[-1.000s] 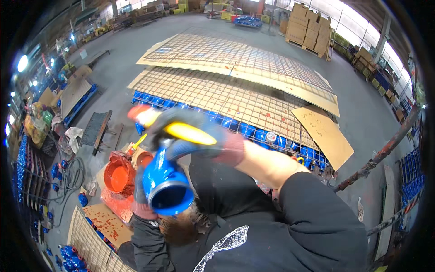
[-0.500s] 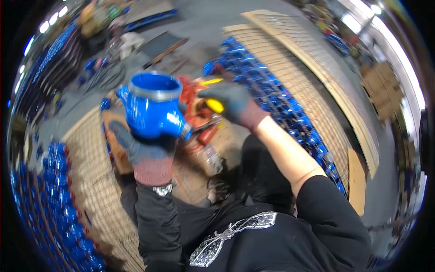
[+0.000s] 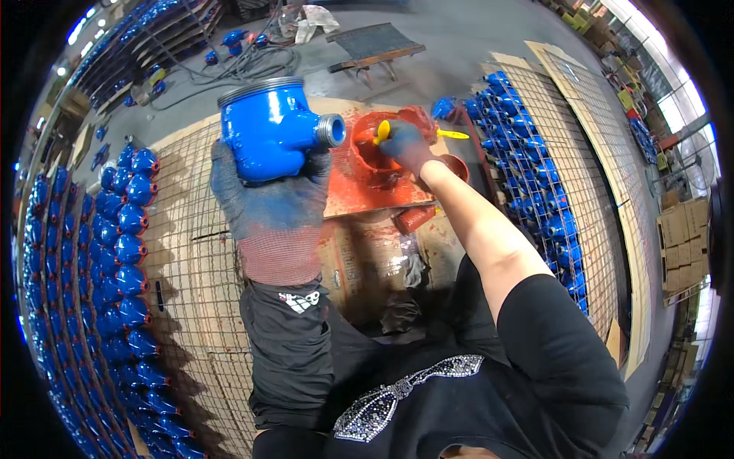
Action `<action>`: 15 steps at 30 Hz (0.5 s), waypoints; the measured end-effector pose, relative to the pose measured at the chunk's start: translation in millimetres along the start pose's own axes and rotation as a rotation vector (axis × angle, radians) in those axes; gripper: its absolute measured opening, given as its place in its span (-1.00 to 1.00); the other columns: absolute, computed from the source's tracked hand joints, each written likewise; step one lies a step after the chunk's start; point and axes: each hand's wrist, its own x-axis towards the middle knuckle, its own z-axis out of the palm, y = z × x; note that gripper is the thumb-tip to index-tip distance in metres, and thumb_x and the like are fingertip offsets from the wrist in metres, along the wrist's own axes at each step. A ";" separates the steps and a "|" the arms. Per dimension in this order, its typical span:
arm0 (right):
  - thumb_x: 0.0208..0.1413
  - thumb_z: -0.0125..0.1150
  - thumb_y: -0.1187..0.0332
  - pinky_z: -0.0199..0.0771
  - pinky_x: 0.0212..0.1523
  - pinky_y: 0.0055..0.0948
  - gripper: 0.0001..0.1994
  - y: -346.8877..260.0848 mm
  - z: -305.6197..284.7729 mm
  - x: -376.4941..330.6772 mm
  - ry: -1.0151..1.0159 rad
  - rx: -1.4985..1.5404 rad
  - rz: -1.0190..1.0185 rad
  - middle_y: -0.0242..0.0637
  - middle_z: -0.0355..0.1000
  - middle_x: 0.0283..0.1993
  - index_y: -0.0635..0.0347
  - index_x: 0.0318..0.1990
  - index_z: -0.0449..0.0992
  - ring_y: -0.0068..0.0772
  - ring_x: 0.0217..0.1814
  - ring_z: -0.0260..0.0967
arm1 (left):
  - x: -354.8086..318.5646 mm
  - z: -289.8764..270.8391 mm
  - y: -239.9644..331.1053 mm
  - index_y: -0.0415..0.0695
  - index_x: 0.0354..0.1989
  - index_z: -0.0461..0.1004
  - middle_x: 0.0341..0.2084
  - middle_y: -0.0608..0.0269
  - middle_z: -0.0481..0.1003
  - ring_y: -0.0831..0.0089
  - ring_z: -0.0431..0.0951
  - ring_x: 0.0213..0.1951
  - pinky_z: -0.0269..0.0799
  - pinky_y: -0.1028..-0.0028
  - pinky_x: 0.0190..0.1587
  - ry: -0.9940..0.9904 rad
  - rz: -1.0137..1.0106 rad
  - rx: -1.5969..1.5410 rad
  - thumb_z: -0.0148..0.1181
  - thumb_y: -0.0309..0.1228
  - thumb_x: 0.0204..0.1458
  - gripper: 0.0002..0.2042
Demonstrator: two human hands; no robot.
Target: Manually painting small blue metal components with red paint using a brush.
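The left hand [image 3: 269, 200] covers the underside of the blue valve body [image 3: 269, 134]. The right hand [image 3: 405, 145] hides most of a yellow-handled tool [image 3: 451, 135], whose working end is lost inside the red pot [image 3: 380, 145]. Rows of blue castings [image 3: 122, 252] blur toward the rim.

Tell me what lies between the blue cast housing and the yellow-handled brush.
Head view: nothing solid between; the blue cast housing's threaded metal spout points toward the yellow-handled brush, red-stained board below.
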 end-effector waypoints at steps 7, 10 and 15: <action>-0.03 0.28 0.44 0.46 -0.15 -0.43 -0.79 16.8 -19.2 -25.3 -0.082 0.203 0.049 -0.25 0.55 -0.26 0.22 -0.19 0.56 -0.42 -0.22 0.49 | 5.5 -7.6 1.5 -0.13 0.15 0.23 0.07 -0.01 0.32 0.05 0.42 0.00 0.56 0.09 -0.11 -0.025 -0.083 0.001 0.32 -0.05 -0.03 -0.35; -0.06 0.27 0.48 0.47 -0.11 -0.45 -0.79 2.3 -48.0 -58.2 -0.094 0.217 0.086 -0.24 0.56 -0.23 0.23 -0.21 0.55 -0.42 -0.20 0.50 | 3.6 -11.8 -6.0 -0.13 0.16 0.22 0.06 -0.01 0.32 0.07 0.43 -0.01 0.56 0.14 -0.14 0.039 -0.019 0.071 0.32 -0.03 -0.02 -0.34; -0.02 0.26 0.57 0.46 -0.10 -0.54 -0.86 -34.1 -85.5 -98.1 0.065 0.460 0.025 -0.35 0.52 -0.18 0.25 -0.26 0.54 -0.54 -0.15 0.47 | -3.2 -17.1 -30.0 -0.12 0.17 0.20 0.03 0.00 0.34 0.13 0.42 -0.01 0.53 0.27 -0.22 0.180 -0.221 0.127 0.24 -0.05 0.05 -0.39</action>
